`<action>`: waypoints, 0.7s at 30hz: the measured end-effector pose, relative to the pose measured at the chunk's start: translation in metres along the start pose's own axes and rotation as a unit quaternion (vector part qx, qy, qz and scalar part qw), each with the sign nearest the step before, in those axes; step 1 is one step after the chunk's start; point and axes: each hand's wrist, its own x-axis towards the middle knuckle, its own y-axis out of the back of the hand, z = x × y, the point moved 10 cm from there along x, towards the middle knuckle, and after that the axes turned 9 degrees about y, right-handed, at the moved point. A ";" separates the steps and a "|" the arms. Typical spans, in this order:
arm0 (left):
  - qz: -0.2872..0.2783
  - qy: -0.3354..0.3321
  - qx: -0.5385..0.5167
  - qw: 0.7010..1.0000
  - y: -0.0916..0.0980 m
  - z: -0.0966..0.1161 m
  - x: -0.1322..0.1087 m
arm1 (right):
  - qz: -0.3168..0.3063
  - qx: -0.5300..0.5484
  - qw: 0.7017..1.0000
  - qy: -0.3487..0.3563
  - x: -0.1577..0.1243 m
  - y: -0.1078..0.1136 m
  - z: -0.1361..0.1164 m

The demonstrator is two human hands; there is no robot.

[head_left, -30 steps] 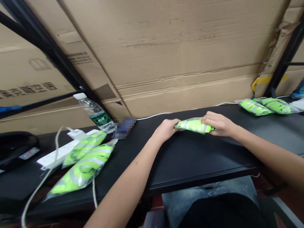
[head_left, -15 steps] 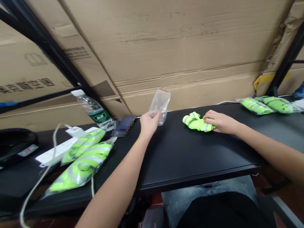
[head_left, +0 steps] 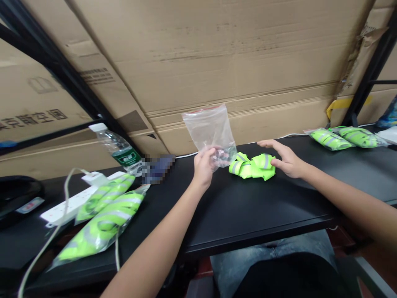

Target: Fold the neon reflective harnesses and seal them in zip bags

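Left hand: the left hand (head_left: pixel 204 165) pinches the lower part of a clear zip-lock bag (head_left: pixel 211 128) between thumb and fingers; the low grip likely leaves the red-striped upper edge unobstructed
Bag position: raised above the rear of the surface (head_left: pixel 254 215), upright and slightly tilted, its lower right corner beside the strap
Right hand: the right hand (head_left: pixel 290 161) has its fingers spread, thumb apart, at the right end of the strap; contact cannot be confirmed
Strap: the fluorescent reflective strap (head_left: pixel 252 166) lies loosely folded on the surface between the hands, presumably to stay within reach of both
Bagged straps: two packs (head_left: pixel 102 225) at left, two packs (head_left: pixel 330 139) at right, apparently set aside to keep the middle free for handling
Left side: water bottle (head_left: pixel 119 149), white power strip (head_left: pixel 70 205) and cable (head_left: pixel 40 248)
Surface: black, flat, with a straight front edge
Room: cardboard (head_left: pixel 217 54) backs the surface; black frame bars (head_left: pixel 58 62) slope at both sides
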 end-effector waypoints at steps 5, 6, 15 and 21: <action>-0.072 -0.162 0.160 0.971 -0.062 0.018 -0.037 | 0.050 0.079 0.993 -0.067 0.007 -0.014 -0.006; -0.080 -0.197 0.212 0.954 -0.073 0.019 -0.044 | 0.062 0.103 0.989 -0.084 0.008 -0.015 -0.004; -0.212 -0.283 0.580 0.734 -0.114 -0.021 -0.053 | 0.430 -0.010 0.877 -0.213 -0.054 0.154 0.081; -0.251 -0.255 0.595 0.720 -0.109 -0.028 -0.052 | 0.457 -0.169 0.788 -0.375 -0.139 0.228 0.132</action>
